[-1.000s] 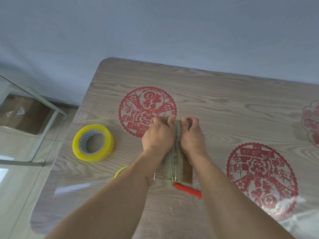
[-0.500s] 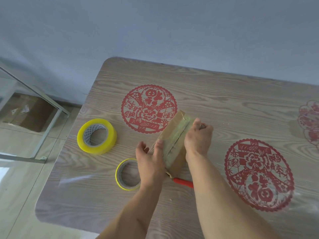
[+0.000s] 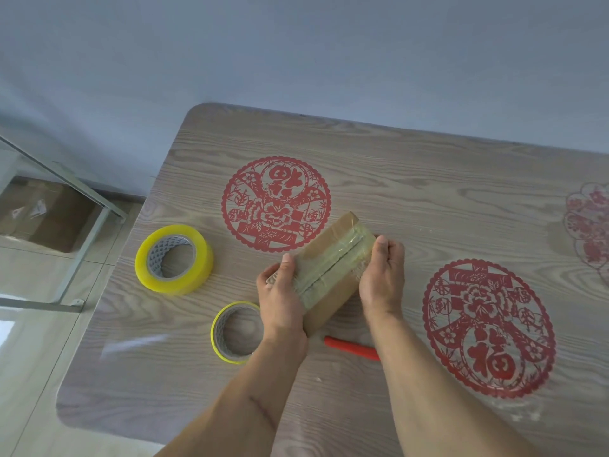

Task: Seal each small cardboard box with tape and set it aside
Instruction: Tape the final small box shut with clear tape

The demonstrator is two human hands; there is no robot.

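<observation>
While our two hands clasp it from opposite sides, the small cardboard box (image 3: 333, 268) sits tilted on the wood-grain table (image 3: 412, 179), its long axis running diagonally away from us toward the upper right. Clear tape (image 3: 336, 262) runs the length of the box's top seam. Our left hand (image 3: 283, 301) grips the near-left end, thumb laid across the top edge and fingers (image 3: 268, 280) curled around the end face, partly hidden behind the cardboard. Our right hand (image 3: 382, 275) closes on the far-right side, its thumb pressed to the taped edge and the fingers (image 3: 395, 255) bent tightly around the side, their tips out of sight. Both hands are closed on the box, neither spread flat.

Just below our left wrist lies a thin, nearly spent roll of yellow-edged tape (image 3: 235, 331), flat on the table and partly covered by the hand. Farther to the left of those fingers, well apart from them, stands a thicker full yellow tape roll (image 3: 174, 258), also lying flat. Between our two forearms, just beneath the box, a red-handled tool (image 3: 351, 347) rests on the table, its far end hidden under our right arm. Beyond our fingertips a round red paper-cut design (image 3: 275, 202) marks the tabletop; a second red paper-cut (image 3: 487, 328) lies to the right of our right hand.
</observation>
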